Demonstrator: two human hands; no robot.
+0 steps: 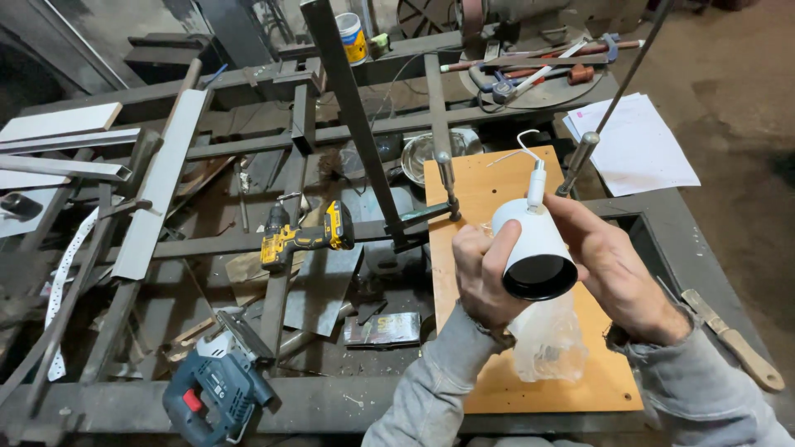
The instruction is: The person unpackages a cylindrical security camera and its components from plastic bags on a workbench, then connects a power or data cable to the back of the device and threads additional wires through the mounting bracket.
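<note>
The white lamp (537, 248) was held above the board (484, 194), cord up, dark opening toward the camera. The left hand (480, 277) gripped its body; the right hand (609, 261) cupped its far side. This looked like inspection; turning it next would need a firm grip.

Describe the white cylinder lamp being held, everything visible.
The white cylinder lamp is a smooth tube, seemingly metal or plastic, with a black rim and dark open mouth tilted toward the camera. A white stem and thin white wire rise from its back end. The left hand and right hand grip it above the orange board, with a clear plastic bag just below.
</note>
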